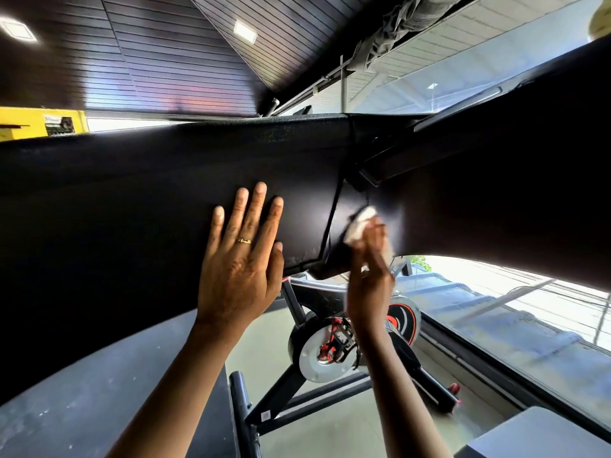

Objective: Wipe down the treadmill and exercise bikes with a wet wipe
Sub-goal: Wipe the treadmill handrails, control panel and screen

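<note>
Both forearms come up from the bottom edge, elbows cut off. Left hand lies flat & open, fingers spread, palm against a big black panel — prob. the back of the treadmill console, though too dark and too close to be sure. A gold ring sits on one finger; its engraving is too small to read. Right hand is motion-blurred, fingers closed around a white wet wipe pressed on the panel just right of a seam line that runs down the surface at a slant. Most of the wipe is hidden behind the fingers; only a crumpled upper lump shows.

The panel's long axis runs left to right across the whole view, both ends cut off by the frame; its right part is near-black w/ no detail visible.

Below & beyond the hands, an exercise bike stands on the pale floor: silver flywheel disc, red-and-black wheel behind it, black frame w/ base bars reaching toward the lower left. Its upper part is hidden by the panel. A small white sticker on the frame — unreadable. Letters on a strut by the right wrist are partly covered; can't make them out.

Farther off, a window at right, a yellow wall patch at far left w/ a poster too blurred to read, and a dark slatted ceiling w/ lights.
</note>
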